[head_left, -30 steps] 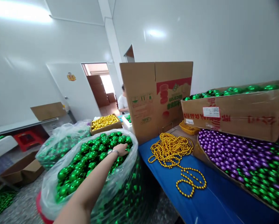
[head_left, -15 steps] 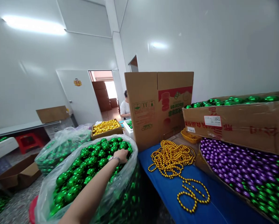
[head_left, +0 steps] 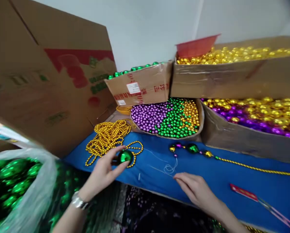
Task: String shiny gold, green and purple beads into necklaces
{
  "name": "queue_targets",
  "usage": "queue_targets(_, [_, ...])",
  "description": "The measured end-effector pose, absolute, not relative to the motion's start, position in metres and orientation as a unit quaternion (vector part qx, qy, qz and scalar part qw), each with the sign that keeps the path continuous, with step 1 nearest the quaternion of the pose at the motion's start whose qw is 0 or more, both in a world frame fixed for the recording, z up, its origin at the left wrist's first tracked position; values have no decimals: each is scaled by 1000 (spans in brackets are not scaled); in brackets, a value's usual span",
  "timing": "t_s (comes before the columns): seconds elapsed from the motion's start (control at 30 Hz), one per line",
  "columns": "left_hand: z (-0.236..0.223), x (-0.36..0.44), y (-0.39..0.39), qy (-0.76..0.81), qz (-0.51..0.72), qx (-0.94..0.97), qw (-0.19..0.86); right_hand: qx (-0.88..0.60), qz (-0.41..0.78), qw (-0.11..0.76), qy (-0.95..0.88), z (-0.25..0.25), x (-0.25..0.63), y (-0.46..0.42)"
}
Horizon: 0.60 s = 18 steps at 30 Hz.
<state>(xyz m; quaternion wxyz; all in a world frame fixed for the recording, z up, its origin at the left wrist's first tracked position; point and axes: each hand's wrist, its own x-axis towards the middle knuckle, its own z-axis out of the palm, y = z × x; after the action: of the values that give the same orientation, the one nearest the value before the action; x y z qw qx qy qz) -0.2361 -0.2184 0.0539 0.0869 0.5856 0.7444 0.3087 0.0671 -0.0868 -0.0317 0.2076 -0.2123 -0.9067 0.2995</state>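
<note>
My left hand [head_left: 102,171], with a metal band at its wrist, is closed around a large shiny green bead [head_left: 125,156]. It is over the blue cloth [head_left: 156,178], beside a heap of gold bead strands [head_left: 108,137]. To its right, my right hand [head_left: 195,189] has thumb and fingers pinched on a thin clear thread [head_left: 169,168] that loops over the cloth. The thread runs up to a strung row of gold, purple and green beads [head_left: 192,148], which leads into a line of small gold beads [head_left: 256,167] lying to the right.
Behind the cloth, an open box holds purple, green and gold beads [head_left: 174,121]. Larger boxes of gold beads [head_left: 244,55] stand at right. A tall carton [head_left: 62,97] and a plastic bag of green beads [head_left: 48,171] are at left. A red-labelled tool [head_left: 244,192] lies right.
The view has swung right and down. The left hand has come from the bag of green beads to the blue cloth with a green bead in it. The right hand is now visible.
</note>
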Motion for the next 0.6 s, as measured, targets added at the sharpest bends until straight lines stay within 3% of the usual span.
queue_targets(0.17, [-15,-191,-178,691,369,582,216,-254,325,228,-882,-22,82,-91])
queue_targets(0.4, [-16,-150,-152,576,270,655,408,-292,294,307,-857,20,69,-59])
queue_targets(0.5, [-15,-133,-131,496,280,650,502,-310,376,340,-804,44,57,-49])
queue_targets(0.6, [-32,-111,-106,450,312,673,497,-289,475,344,-756,54,50,-53])
